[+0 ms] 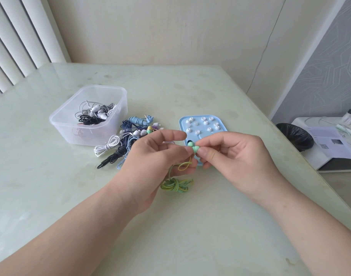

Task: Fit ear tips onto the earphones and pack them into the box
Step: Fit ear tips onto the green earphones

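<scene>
Well, over the table (190,86) my left hand (156,154) pinched the green earbud (195,149) and looped its cable in curled fingers, while my right hand (234,154) pinched the bud's other side. The coiled cable (177,185) sat below. Ear tips (205,122) lay on the blue lid (181,124) toward the right edge, with the clear box (86,134) toward the left edge.

Your way left to the box (86,124) is blocked by piled earphones (128,136); the near table (170,226) lies open.

blue tray (223,122) half behind fingers (209,154)
</scene>
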The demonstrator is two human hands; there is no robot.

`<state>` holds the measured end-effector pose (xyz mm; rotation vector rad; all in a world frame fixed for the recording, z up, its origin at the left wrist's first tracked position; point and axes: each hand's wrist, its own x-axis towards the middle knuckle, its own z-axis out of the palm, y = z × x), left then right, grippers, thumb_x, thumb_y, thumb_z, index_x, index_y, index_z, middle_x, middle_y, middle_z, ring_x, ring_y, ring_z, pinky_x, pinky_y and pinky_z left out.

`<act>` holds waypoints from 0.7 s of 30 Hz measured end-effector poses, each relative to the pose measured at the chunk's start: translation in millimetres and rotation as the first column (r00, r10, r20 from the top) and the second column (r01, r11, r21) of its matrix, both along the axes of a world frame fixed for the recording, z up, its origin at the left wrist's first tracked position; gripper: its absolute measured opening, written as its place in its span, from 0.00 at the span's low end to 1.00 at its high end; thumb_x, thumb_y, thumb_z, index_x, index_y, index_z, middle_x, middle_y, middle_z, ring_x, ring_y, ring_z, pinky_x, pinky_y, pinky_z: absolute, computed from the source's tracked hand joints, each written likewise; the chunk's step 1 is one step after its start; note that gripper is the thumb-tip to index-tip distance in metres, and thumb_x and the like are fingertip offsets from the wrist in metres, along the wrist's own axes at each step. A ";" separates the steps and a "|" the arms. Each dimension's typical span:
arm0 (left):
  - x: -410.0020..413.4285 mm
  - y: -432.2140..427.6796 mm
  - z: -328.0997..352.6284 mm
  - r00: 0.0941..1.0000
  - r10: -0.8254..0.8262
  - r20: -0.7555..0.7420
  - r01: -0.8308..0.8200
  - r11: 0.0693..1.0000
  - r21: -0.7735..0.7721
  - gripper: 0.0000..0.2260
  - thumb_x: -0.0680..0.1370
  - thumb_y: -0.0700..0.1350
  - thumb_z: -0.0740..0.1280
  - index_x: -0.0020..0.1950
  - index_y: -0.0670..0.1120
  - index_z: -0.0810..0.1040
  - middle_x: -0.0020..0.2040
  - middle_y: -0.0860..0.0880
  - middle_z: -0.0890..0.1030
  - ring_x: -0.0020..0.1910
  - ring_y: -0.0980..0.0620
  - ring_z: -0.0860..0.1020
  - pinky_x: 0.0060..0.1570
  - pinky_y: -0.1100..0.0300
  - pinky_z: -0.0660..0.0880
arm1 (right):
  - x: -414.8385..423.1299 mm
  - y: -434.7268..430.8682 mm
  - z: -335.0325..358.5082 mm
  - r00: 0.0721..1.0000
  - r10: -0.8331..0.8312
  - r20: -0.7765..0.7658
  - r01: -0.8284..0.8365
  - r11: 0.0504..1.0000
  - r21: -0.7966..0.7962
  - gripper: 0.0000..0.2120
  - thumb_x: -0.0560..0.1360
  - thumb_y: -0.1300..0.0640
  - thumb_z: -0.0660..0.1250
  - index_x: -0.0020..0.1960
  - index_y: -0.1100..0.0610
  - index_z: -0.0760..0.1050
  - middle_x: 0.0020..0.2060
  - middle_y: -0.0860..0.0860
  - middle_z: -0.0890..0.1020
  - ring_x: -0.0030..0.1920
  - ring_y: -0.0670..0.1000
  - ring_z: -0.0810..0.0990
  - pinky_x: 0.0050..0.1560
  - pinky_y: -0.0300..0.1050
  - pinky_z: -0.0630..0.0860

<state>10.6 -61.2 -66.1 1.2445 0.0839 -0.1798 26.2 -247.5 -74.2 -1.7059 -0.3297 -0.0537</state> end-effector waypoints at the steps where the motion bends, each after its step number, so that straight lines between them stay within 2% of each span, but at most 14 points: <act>1: 0.4 1.1 1.4 1.000 -0.013 -0.028 0.013 1.000 -0.001 0.12 0.77 0.32 0.72 0.59 0.40 0.80 0.40 0.41 0.82 0.36 0.44 0.83 0.43 0.51 0.84 | 0.1 -0.6 -0.1 0.999 0.006 0.053 -0.002 0.998 -0.066 0.08 0.76 0.68 0.73 0.48 0.56 0.86 0.40 0.51 0.87 0.41 0.51 0.85 0.46 0.47 0.82; 4: 2.3 4.9 4.3 0.991 -0.081 -0.106 0.081 0.997 -0.008 0.12 0.77 0.33 0.71 0.61 0.39 0.79 0.40 0.40 0.83 0.35 0.46 0.82 0.39 0.53 0.84 | 0.3 -2.9 1.2 0.978 0.045 0.202 -0.002 0.978 -0.210 0.09 0.76 0.67 0.73 0.49 0.54 0.86 0.42 0.48 0.86 0.44 0.51 0.85 0.51 0.47 0.81; 7: 3.9 6.5 5.1 0.981 -0.132 -0.144 0.127 0.991 -0.042 0.14 0.78 0.34 0.70 0.63 0.37 0.78 0.40 0.41 0.82 0.34 0.48 0.82 0.40 0.54 0.85 | -0.7 -3.7 3.0 0.968 0.051 0.244 0.003 0.976 -0.217 0.10 0.75 0.68 0.73 0.49 0.53 0.86 0.43 0.47 0.86 0.45 0.51 0.85 0.51 0.45 0.81; 10: 4.7 6.2 3.4 0.980 -0.133 -0.146 0.126 0.990 -0.059 0.15 0.78 0.34 0.70 0.64 0.36 0.78 0.42 0.41 0.82 0.35 0.48 0.82 0.40 0.54 0.85 | -1.9 -1.4 2.8 0.991 0.016 0.135 -0.002 0.995 -0.104 0.11 0.75 0.68 0.74 0.51 0.54 0.86 0.42 0.49 0.88 0.44 0.50 0.86 0.50 0.47 0.83; 13: 5.5 5.9 2.3 0.983 -0.117 -0.142 0.108 0.992 -0.064 0.14 0.77 0.34 0.71 0.63 0.38 0.79 0.43 0.41 0.83 0.35 0.48 0.82 0.40 0.54 0.84 | -1.4 -2.2 4.3 0.999 -0.021 0.026 0.020 0.999 0.030 0.08 0.74 0.69 0.74 0.51 0.59 0.86 0.40 0.53 0.88 0.40 0.51 0.86 0.44 0.42 0.82; 16: 5.1 5.5 2.6 0.985 -0.118 -0.127 0.111 0.992 -0.056 0.13 0.77 0.34 0.71 0.62 0.39 0.80 0.42 0.42 0.84 0.35 0.47 0.82 0.41 0.54 0.84 | -1.8 -2.2 5.2 1.000 -0.012 0.018 0.012 1.000 0.006 0.06 0.75 0.68 0.73 0.49 0.60 0.86 0.39 0.54 0.88 0.40 0.53 0.85 0.44 0.43 0.82; 21: 4.6 4.8 1.7 0.988 -0.128 -0.081 0.125 0.991 -0.046 0.13 0.78 0.35 0.70 0.63 0.40 0.80 0.46 0.42 0.85 0.38 0.47 0.82 0.46 0.53 0.84 | -3.1 -0.1 4.7 0.998 -0.005 0.059 0.011 0.996 -0.094 0.07 0.76 0.66 0.73 0.49 0.56 0.86 0.41 0.51 0.88 0.43 0.56 0.85 0.44 0.48 0.83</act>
